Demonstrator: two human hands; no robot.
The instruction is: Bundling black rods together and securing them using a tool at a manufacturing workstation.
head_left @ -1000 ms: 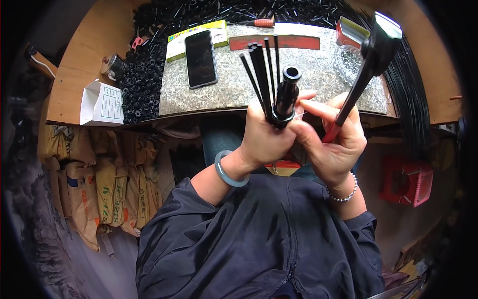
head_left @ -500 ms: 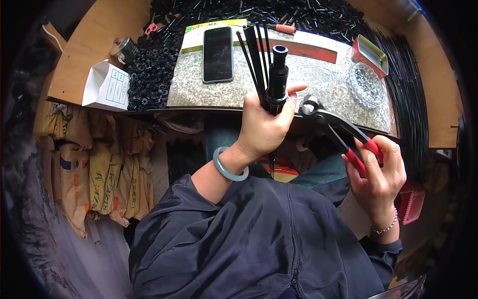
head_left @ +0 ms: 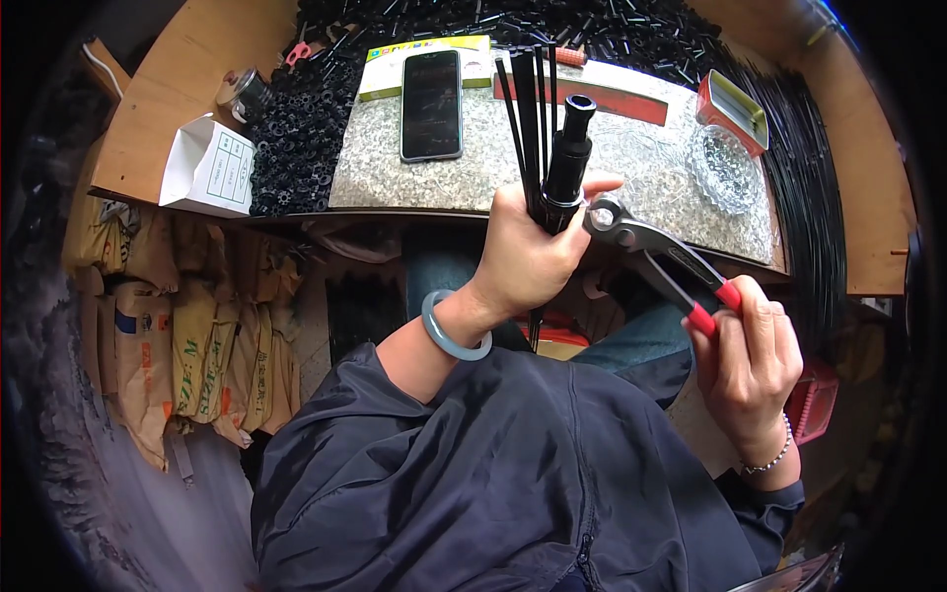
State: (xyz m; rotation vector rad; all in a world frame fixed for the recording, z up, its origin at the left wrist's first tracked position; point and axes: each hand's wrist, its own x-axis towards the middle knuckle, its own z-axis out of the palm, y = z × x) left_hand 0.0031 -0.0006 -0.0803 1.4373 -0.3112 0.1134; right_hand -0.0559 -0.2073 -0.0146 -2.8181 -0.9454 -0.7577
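My left hand is closed round a black umbrella frame. Its stepped tube stands upright with a hollow end on top, and several thin dark ribs rise beside it. The frame's lower part is mostly hidden behind my hand. In my right hand are end-cutting pincers with red grips, held by the handle ends. The handles are spread apart. The pincers' rounded jaws are right beside the ringed collar of the tube, by my left fingertips; whether they touch it I cannot tell.
On the speckled board lie a phone, a yellow-green box, a red strip, a glass dish and an open tin. Black small parts, a white carton and long black rods surround it.
My left hand and the umbrella frame have shifted slightly right, closer to the pincers' jaws. My right hand has slid toward the handle ends, and its grip looks changed.
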